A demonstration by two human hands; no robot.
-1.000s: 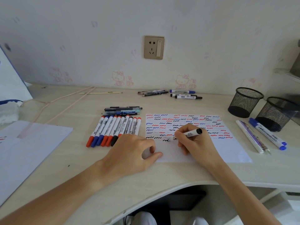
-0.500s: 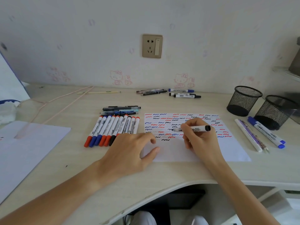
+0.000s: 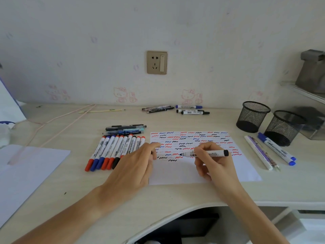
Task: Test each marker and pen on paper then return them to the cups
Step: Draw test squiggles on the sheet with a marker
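A white sheet of paper (image 3: 175, 173) covered with red, blue and black squiggles lies at the desk's middle. My right hand (image 3: 216, 166) grips a black marker (image 3: 213, 153) above the sheet, held about level, with its bare tip pointing left. My left hand (image 3: 135, 166) rests on the paper's left edge with its fingers stretched toward that tip, a short gap away. Two black mesh cups (image 3: 253, 117) (image 3: 283, 128) stand at the right. A row of several capped markers (image 3: 116, 150) lies left of the paper, partly under my left hand.
Several pens (image 3: 125, 129) lie above the marker row. More pens (image 3: 158, 109) and markers (image 3: 191, 110) lie by the wall. A blue marker (image 3: 276, 148) and white pens (image 3: 258, 152) lie beside the cups. A blank sheet (image 3: 26, 169) and a cord (image 3: 61, 120) are on the left.
My right hand lifted the marker's tip off the paper and turned the marker level. My left hand's fingers straightened and slid up toward the tip.
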